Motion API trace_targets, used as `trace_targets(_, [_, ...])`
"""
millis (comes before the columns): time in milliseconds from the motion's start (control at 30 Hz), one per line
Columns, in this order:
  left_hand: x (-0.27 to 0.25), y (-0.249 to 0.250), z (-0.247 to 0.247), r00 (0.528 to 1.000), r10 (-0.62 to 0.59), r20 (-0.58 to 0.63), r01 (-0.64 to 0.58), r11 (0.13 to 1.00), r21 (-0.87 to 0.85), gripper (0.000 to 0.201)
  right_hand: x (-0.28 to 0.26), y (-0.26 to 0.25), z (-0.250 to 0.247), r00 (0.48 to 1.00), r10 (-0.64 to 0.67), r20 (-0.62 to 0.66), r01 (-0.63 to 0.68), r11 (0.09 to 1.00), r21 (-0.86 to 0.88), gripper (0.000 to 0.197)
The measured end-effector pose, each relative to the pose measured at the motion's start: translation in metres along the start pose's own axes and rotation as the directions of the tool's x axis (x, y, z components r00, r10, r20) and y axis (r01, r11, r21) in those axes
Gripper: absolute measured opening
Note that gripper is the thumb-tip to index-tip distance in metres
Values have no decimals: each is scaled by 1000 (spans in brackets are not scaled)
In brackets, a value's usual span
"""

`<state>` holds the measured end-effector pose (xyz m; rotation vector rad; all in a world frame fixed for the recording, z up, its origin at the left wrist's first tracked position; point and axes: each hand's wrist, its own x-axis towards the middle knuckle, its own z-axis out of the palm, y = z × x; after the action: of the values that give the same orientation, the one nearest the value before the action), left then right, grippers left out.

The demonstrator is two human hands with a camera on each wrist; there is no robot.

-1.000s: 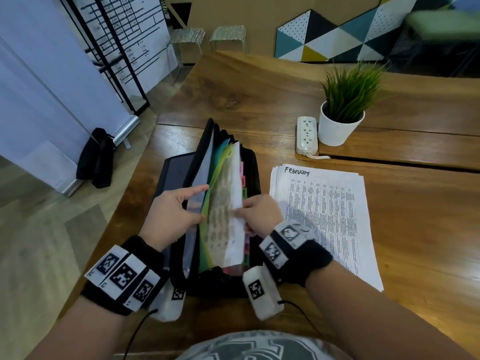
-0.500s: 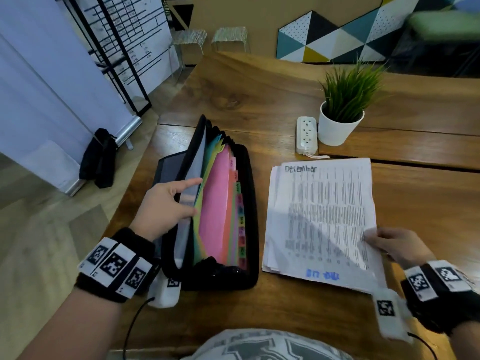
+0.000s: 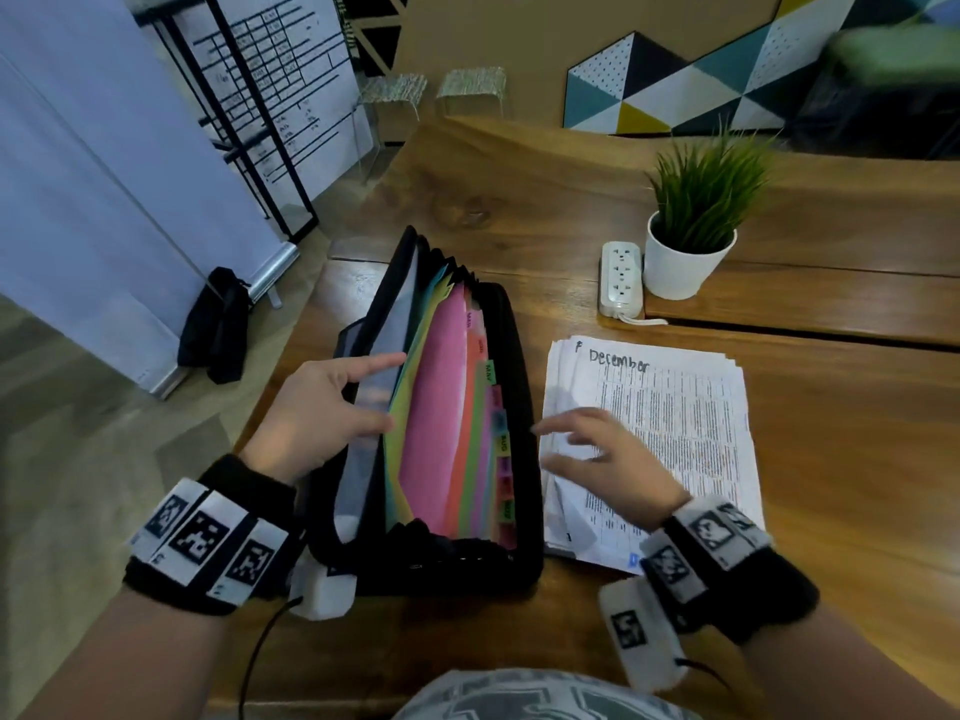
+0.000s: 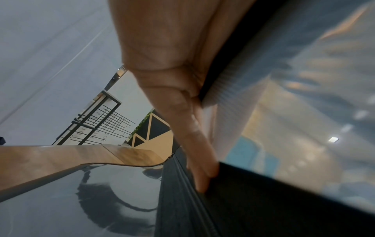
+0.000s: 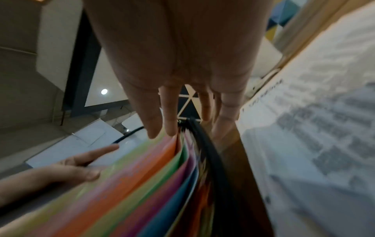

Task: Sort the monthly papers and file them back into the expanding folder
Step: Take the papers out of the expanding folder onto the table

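Observation:
A black expanding folder (image 3: 521, 407) stands open on the wooden table, its coloured dividers (image 3: 431, 423) fanned and tabbed along the right. My left hand (image 3: 332, 407) holds the grey translucent front panel (image 3: 363, 459) back to the left. Its fingers run along the panel's outer face (image 4: 284, 112) and the thumb sits on the inner side. My right hand (image 3: 597, 449) hovers blurred and open, fingers spread, over the left edge of the paper stack (image 3: 691, 433), holding nothing. The top sheet reads "December". In the right wrist view the fingertips (image 5: 154, 128) hang just above the dividers (image 5: 142, 184).
A white power strip (image 3: 621, 278) and a potted plant (image 3: 691, 262) stand behind the papers, by a raised table section. The table's left edge runs close beside the folder. A black bag (image 3: 218, 330) lies on the floor.
The right hand left a sheet in the folder, reached to the stack's lower right with "December" on top, then swung left toward the folder. The left hand stayed on the front panel.

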<state>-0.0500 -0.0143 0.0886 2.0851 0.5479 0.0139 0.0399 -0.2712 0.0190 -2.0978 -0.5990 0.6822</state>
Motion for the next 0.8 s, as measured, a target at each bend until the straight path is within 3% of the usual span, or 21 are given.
trace_targets(67, [0, 3, -2, 1000, 7, 14, -7, 1000, -12, 61, 11, -7, 15, 997, 4, 76, -7, 999, 39, 28])
trace_targets(200, [-3, 4, -2, 999, 8, 37, -7, 1000, -28, 60, 19, -17, 23, 996, 78, 47, -89, 946, 313, 28])
trace_targets(333, [-5, 3, 2, 999, 32, 34, -33, 999, 10, 56, 25, -24, 32, 993, 69, 94, -101, 912, 399, 33])
trace_targets(533, [-7, 5, 5, 998, 59, 14, -60, 996, 60, 55, 31, -25, 40, 996, 88, 11, -88, 961, 262, 44])
trace_targets(667, [-12, 15, -5, 997, 76, -31, -73, 994, 84, 55, 24, -44, 29, 994, -9, -113, 29, 983, 179, 42])
trace_targets(800, [-20, 31, -36, 990, 110, -84, -108, 993, 37, 55, 12, -76, -5, 982, -88, -170, 126, 967, 222, 42])
